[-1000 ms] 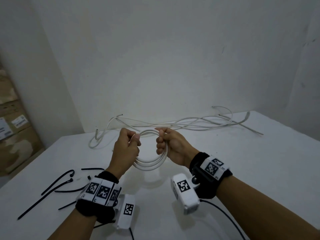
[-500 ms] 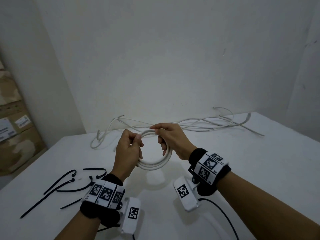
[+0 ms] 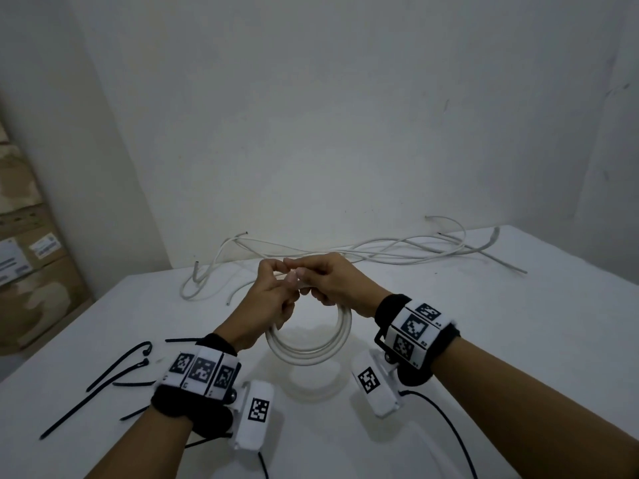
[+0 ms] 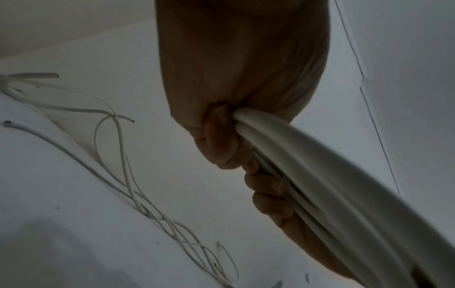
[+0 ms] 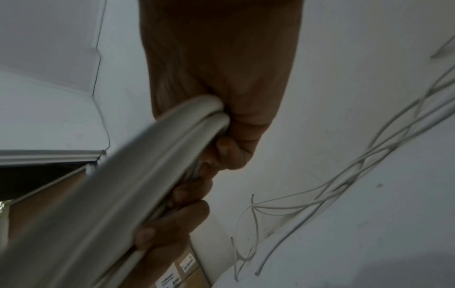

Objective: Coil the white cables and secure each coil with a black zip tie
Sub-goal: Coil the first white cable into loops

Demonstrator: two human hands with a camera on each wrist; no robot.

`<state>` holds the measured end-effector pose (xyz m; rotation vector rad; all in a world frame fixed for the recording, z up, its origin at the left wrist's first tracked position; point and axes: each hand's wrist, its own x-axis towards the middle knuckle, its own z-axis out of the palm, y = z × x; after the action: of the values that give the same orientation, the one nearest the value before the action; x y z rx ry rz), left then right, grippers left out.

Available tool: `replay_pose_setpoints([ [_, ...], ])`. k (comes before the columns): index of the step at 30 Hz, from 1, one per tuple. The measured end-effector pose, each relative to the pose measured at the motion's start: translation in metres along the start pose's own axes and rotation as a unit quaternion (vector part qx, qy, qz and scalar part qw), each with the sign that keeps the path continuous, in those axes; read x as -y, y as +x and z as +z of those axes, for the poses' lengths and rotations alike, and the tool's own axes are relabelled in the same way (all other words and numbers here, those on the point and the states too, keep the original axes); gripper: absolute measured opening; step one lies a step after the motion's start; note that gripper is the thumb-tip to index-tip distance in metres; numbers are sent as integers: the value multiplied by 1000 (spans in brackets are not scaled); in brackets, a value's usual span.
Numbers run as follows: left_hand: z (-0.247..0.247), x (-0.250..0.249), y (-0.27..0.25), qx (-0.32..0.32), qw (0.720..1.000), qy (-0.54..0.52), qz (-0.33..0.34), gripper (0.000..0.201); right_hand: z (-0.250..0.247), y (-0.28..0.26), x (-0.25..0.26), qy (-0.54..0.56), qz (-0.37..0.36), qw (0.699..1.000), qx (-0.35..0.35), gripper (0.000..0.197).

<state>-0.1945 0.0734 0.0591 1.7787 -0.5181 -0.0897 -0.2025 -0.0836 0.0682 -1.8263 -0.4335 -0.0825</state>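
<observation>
The white cable coil, a few turns of round cable, hangs above the near middle of the white table, held at its top by both hands and casting a faint ring of shadow on the surface beneath. The left hand grasps the coil's upper left side, its fingers curled round the bundled strands; the right hand grips the upper right side the same way, fingers wrapped over the turns, and the two hands' fingertips meet above the loop. Each wrist wears a black band with checkered markers and a small white camera unit. To the left on the table lie several black zip ties, loose and scattered, well apart from the coil. Along the far edge, against the wall, the loose white cables sprawl in a long tangle. The table is plain and matte. The walls are bare off-white plaster. Beyond the table's left side stand stacked cardboard boxes with white labels.
</observation>
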Motion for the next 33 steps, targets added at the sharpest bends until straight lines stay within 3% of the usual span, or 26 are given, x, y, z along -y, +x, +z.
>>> replay_pose_setpoints([
  [6, -6, -3, 2, 17, 999, -36, -28, 45, 2, -1, -4, -81, -44, 996, -7, 16],
  [9, -4, -6, 5, 15, 999, -32, -31, 46, 4, -2, -6, -102, -56, 993, -21, 9],
  [12, -6, -6, 8, -34, 989, -120, -74, 45, 4, 0, -8, -98, -71, 991, -49, 6],
  [14, -12, -6, 8, -30, 972, -196, -126, 51, 3, 0, -8, -86, -78, 991, -60, 6],
  [17, -20, -2, 5, 23, 973, -150, -175, 47, 3, 0, -8, -86, -79, 992, -50, 7],
  [19, -22, -4, 1, 50, 977, -116, -173, 42, 5, 1, -8, -94, -83, 991, -45, 20],
  [24, -25, -8, -5, 76, 966, -167, -181, 33, 11, 9, -12, -92, -84, 991, -47, 34],
  [33, -24, -2, -1, 85, 918, -331, -203, 20, 9, 10, -2, -71, -75, 994, -37, 5],
])
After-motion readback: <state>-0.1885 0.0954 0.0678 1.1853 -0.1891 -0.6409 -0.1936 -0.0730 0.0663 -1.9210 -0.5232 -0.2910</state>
